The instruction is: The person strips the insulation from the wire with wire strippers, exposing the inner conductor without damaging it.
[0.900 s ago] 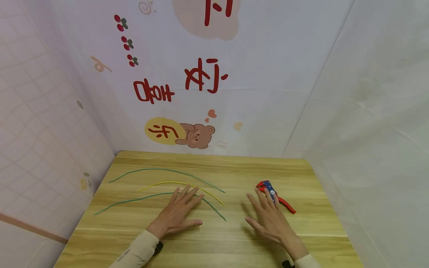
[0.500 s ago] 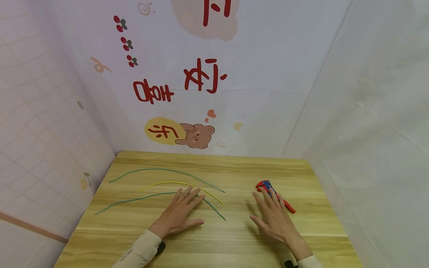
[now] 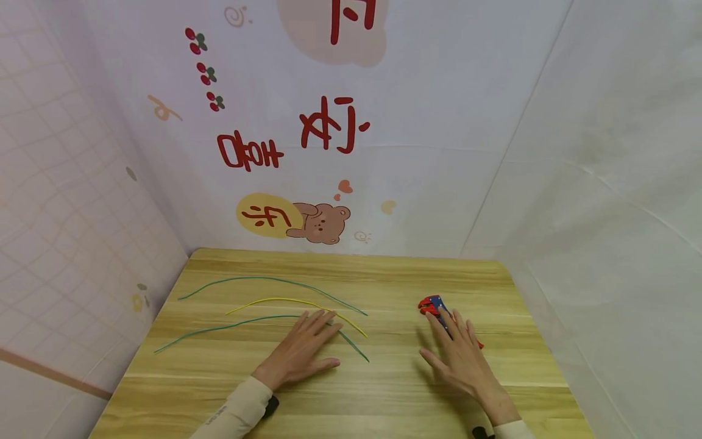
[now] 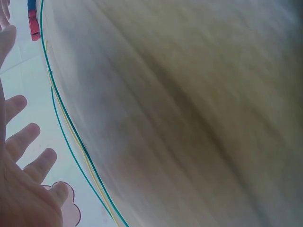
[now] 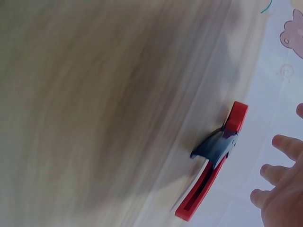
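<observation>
My left hand [image 3: 298,353], fingers spread and holding nothing, is over the right part of the lower green wire [image 3: 219,328], its fingertips near the yellow wire [image 3: 274,299]. Farther back lies another green wire [image 3: 263,278]. At the right, my right hand [image 3: 465,364] hovers with spread fingers over a red and blue wire stripper [image 3: 433,303], hiding part of its handles. In the right wrist view a gap shows between that hand [image 5: 286,184] and the tool [image 5: 221,151]. The left wrist view shows the left hand [image 4: 28,179] beside the wires, above the table.
The wooden table [image 3: 356,402] meets a white printed curtain [image 3: 417,183] at its back edge. More curtain hangs along the left and right sides. Bare wood lies between the wires and the wire stripper.
Both hands have drifted slightly to the right, fingers still spread. The right hand now covers more of the tool's handles. Wires and tool have stayed in place.
</observation>
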### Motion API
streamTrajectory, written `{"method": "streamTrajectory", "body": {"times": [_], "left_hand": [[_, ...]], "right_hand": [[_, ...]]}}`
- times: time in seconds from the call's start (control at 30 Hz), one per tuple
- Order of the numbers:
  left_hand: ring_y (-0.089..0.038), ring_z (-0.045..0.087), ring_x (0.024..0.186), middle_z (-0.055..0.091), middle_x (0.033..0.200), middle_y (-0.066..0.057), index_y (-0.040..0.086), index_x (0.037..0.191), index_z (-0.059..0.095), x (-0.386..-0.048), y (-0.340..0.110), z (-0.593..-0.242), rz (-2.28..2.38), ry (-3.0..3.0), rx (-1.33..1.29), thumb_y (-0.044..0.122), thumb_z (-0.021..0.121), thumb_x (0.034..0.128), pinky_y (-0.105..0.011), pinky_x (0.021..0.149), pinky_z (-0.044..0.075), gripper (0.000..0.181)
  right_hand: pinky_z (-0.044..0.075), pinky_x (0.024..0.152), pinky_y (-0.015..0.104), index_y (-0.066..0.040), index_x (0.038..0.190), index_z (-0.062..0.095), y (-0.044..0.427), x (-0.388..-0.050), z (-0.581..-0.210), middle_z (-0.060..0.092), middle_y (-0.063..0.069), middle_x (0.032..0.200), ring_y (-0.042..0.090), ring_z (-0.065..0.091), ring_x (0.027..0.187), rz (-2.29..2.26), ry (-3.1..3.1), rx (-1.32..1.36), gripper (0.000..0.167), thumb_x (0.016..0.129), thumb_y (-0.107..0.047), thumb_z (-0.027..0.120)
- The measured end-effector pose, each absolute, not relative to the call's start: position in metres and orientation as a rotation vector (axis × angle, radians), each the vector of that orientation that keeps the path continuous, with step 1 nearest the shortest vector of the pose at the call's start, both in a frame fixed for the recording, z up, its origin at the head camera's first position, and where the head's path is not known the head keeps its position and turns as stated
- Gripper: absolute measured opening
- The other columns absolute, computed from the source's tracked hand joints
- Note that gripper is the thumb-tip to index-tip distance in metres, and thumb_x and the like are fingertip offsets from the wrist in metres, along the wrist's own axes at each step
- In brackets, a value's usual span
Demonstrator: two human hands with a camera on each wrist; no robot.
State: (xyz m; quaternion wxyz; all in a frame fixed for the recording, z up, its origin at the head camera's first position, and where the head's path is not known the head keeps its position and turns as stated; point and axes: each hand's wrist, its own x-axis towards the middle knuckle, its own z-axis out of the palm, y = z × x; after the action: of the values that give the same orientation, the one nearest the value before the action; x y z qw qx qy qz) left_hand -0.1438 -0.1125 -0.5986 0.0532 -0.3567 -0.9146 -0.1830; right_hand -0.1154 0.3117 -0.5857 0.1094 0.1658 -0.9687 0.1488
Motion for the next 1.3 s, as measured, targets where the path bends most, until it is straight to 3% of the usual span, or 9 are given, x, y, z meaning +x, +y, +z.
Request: {"method": "streamTrajectory", "body": {"times": [0.27, 0.73, 0.9, 1.07, 1.3], "left_hand": [[-0.046, 0.052, 0.159, 0.056, 0.171, -0.020, 0.011, 0.160, 0.063, -0.143, -0.106, -0.599, -0.578, -2.739, -1.122, 0.049, 0.080, 0.1043, -0.070, 0.131, 0.039, 0.069], [-0.042, 0.054, 0.158, 0.064, 0.163, -0.014, 0.012, 0.159, 0.064, -0.144, -0.098, -0.599, -0.590, -2.778, -1.144, 0.047, 0.077, 0.1076, -0.068, 0.132, 0.039, 0.063], [-0.040, 0.054, 0.159, 0.064, 0.163, -0.012, 0.012, 0.159, 0.064, -0.145, -0.095, -0.601, -0.608, -2.808, -1.148, 0.048, 0.074, 0.1096, -0.067, 0.133, 0.038, 0.062], [-0.037, 0.056, 0.157, 0.066, 0.161, -0.011, 0.012, 0.158, 0.065, -0.147, -0.092, -0.602, -0.627, -2.815, -1.146, 0.046, 0.074, 0.1102, -0.067, 0.132, 0.038, 0.060], [-0.030, 0.064, 0.146, 0.073, 0.149, -0.006, 0.010, 0.149, 0.072, -0.149, -0.089, -0.604, -0.649, -2.772, -1.155, 0.042, 0.072, 0.1119, -0.067, 0.128, 0.044, 0.049]], "right_hand": [[0.031, 0.123, 0.084, -0.010, 0.170, 0.049, 0.323, -0.117, -0.584, 0.047, 0.028, 0.173, 0.061, 0.037, 0.161, 0.457, -2.831, 0.454, 0.084, 0.101, -0.045, 0.082], [0.028, 0.124, 0.085, -0.006, 0.171, 0.045, 0.342, -0.126, -0.585, 0.047, 0.029, 0.172, 0.066, 0.037, 0.159, 0.519, -2.918, 0.378, 0.086, 0.103, -0.046, 0.080], [0.036, 0.119, 0.085, -0.002, 0.168, 0.048, 0.348, -0.129, -0.588, 0.053, 0.031, 0.166, 0.067, 0.047, 0.153, 0.522, -2.902, 0.386, 0.085, 0.102, -0.043, 0.083], [0.049, 0.114, 0.076, 0.003, 0.162, 0.054, 0.353, -0.133, -0.591, 0.060, 0.032, 0.158, 0.058, 0.060, 0.142, 0.549, -2.856, 0.413, 0.085, 0.097, -0.037, 0.090], [0.050, 0.115, 0.075, 0.005, 0.162, 0.052, 0.356, -0.138, -0.591, 0.058, 0.032, 0.161, 0.057, 0.061, 0.143, 0.637, -2.922, 0.306, 0.086, 0.098, -0.038, 0.090]]}}
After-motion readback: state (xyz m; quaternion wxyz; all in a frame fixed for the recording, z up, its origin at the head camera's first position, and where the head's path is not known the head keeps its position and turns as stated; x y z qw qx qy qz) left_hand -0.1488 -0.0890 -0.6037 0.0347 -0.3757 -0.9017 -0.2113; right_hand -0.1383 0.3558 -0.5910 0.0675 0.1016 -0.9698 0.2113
